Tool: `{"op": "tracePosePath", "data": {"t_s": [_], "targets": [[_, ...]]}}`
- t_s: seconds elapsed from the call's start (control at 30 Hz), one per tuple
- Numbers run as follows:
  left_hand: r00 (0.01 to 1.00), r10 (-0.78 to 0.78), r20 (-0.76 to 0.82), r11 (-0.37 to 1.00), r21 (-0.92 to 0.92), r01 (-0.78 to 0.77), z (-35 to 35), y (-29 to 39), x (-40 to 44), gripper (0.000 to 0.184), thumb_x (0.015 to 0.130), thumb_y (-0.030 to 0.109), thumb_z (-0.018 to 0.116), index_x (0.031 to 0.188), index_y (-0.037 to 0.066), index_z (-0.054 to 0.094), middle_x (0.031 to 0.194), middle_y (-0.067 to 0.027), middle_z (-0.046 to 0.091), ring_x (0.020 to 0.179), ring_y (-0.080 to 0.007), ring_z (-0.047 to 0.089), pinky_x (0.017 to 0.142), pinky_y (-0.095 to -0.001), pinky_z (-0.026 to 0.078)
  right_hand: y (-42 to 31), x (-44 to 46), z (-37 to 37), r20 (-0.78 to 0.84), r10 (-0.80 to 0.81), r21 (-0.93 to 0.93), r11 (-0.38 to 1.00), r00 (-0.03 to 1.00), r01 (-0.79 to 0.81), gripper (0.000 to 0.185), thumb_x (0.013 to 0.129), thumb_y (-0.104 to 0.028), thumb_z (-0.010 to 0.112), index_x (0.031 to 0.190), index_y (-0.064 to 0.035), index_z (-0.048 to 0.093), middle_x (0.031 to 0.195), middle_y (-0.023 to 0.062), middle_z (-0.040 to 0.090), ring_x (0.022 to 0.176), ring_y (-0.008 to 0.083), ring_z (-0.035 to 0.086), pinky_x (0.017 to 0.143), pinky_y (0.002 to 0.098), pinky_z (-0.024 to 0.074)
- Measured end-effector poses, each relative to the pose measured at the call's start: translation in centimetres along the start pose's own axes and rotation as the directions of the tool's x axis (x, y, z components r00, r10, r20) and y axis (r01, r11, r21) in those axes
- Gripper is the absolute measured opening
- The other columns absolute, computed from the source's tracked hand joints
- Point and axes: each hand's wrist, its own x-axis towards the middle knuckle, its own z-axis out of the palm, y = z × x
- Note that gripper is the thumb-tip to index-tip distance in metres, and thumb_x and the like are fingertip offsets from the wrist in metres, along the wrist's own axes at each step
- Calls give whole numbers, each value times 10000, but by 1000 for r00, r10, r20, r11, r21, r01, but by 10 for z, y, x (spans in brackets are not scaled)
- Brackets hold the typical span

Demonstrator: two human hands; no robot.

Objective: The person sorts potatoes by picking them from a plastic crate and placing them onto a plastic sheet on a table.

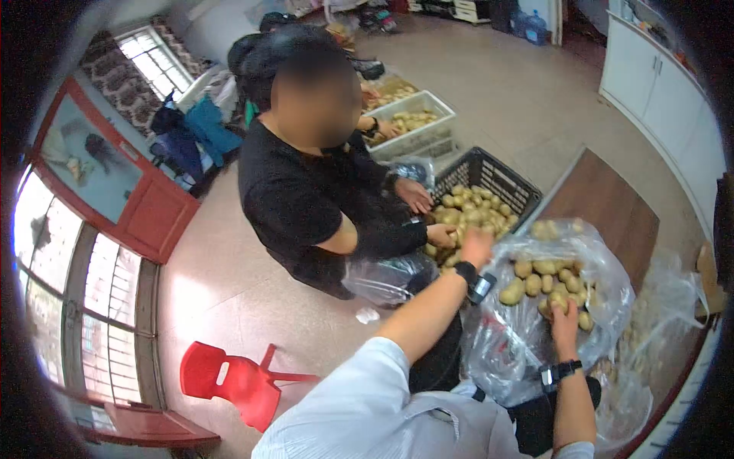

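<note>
My left hand [479, 246] is over the near right edge of a black plastic crate [524, 183] heaped with potatoes [478, 205]. Motion blurs it, so whether its fingers hold anything cannot be made out. Lower right, my right hand [564, 327] is inside an opened clear plastic bag [501, 356], its fingers closed around a potato [560, 303]. Several more potatoes [544, 267] lie in the bag around that hand. A co-worker in black [294, 191] has both hands at the crate's left side, close to my left hand.
The bag rests on a brown wooden tabletop [612, 203], with more clear plastic [657, 329] at its right. Beyond the co-worker, another person's hand reaches into a white crate [440, 126] of potatoes. A red chair [237, 382] is on the floor at left; white cabinets [657, 84] line the right.
</note>
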Motion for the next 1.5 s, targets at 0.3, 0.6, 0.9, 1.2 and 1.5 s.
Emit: {"op": "tracePosePath", "data": {"t_s": [0.3, 0.6, 0.9, 1.2, 1.5], "targets": [[841, -189, 507, 977, 183, 109, 12, 22, -30, 483, 912, 432, 495, 1161, 17, 497, 941, -124, 605, 483, -185, 607, 360, -288, 453, -82, -4, 43, 281, 110, 453, 861, 953, -233, 341, 942, -349, 513, 1091, -44, 536, 858, 45, 609, 544, 102, 552, 451, 213, 442], [574, -255, 778, 967, 209, 146, 15, 36, -40, 422, 928, 430, 497, 1083, 42, 561, 857, -106, 651, 545, -151, 605, 400, -250, 465, -92, 9, 62, 356, -38, 448, 884, 934, -135, 323, 970, -350, 463, 994, -38, 545, 706, 16, 566, 529, 87, 515, 464, 215, 406], [762, -275, 587, 934, -26, 357, 0, 26, -21, 343, 922, 378, 539, 1096, 83, 523, 822, -51, 593, 552, -152, 591, 454, -286, 521, -50, 7, 31, 175, -152, -36, 986, 973, 160, 309, 854, -164, 587, 1110, -1, 527, 938, 139, 591, 896, 281, 572, 800, 366, 459], [926, -303, 225, 893, -272, 358, -21, 7, 13, 316, 941, 283, 460, 1136, 37, 500, 847, -160, 601, 567, -246, 603, 443, -340, 530, -19, -23, 12, -8, -361, -600, 748, 933, 284, 440, 734, -83, 657, 1154, -47, 532, 1099, 179, 525, 1016, 384, 505, 884, 445, 420], [954, -277, 116, 880, -369, 300, -23, -3, 26, 281, 952, 222, 431, 1095, -7, 509, 877, -157, 583, 577, -283, 592, 462, -380, 553, -1, -19, 9, 54, -331, -744, 616, 942, 258, 500, 672, -108, 700, 1150, -90, 556, 1161, 106, 517, 1001, 325, 526, 846, 423, 434]]}}
